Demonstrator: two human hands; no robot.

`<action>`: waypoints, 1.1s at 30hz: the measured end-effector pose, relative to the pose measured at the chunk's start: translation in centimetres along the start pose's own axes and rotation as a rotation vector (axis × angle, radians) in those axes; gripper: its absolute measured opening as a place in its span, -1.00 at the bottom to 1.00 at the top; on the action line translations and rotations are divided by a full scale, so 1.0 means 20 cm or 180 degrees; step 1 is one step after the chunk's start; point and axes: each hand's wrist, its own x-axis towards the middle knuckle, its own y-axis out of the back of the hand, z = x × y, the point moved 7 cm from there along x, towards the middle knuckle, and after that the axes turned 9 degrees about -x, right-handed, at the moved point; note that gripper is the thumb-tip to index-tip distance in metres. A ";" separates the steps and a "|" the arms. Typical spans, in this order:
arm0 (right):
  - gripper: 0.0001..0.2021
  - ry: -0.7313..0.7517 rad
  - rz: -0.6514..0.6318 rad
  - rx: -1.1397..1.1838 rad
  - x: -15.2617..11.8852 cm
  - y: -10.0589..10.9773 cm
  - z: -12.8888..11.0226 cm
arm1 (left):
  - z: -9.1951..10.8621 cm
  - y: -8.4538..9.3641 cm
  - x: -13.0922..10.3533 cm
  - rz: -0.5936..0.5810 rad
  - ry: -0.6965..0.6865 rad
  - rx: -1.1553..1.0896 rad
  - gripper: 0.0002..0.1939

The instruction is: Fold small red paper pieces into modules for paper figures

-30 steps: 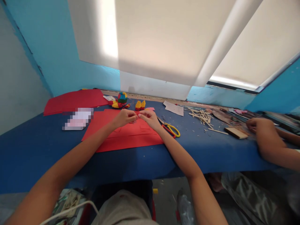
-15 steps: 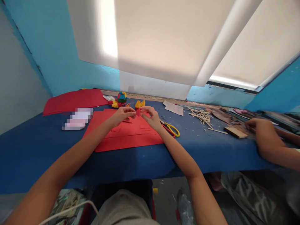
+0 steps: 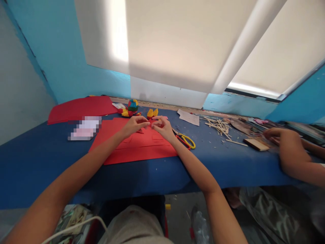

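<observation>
Above a stack of red paper sheets (image 3: 137, 156), my left hand (image 3: 135, 125) and my right hand (image 3: 164, 129) meet with fingertips pinched. Between them is a small red paper piece (image 3: 150, 124), mostly covered by the fingers; its exact shape cannot be made out. Small cut red paper pieces (image 3: 157, 138) lie on the sheets below. Just beyond the fingers stands a yellow and red folded-paper figure (image 3: 152, 113). Scissors (image 3: 187, 141) with yellow and red handles rest to the right of my right wrist.
A multicoloured paper figure (image 3: 132, 106) stands at the back. More red sheets (image 3: 81, 110) and a blurred-out flat item (image 3: 85, 128) lie left. Rightward are white paper (image 3: 189, 117), thin sticks (image 3: 219, 126), a wooden block (image 3: 256, 144) and another person's arm (image 3: 291, 149) on the blue table (image 3: 203, 169).
My fingertips have drawn closer together around the red paper piece, and less of it shows now. The other person's hand at the right has shifted slightly.
</observation>
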 end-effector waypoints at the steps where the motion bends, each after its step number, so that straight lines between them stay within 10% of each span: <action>1: -0.67 -0.0010 -0.0012 -0.0028 0.00 0.00 0.00 | 0.00 0.00 0.00 -0.0030 -0.0038 0.0014 -0.71; 33: -0.70 0.0161 0.0451 -0.0172 0.00 0.01 -0.02 | -0.01 -0.04 0.02 0.0452 -0.0367 -0.0163 -0.76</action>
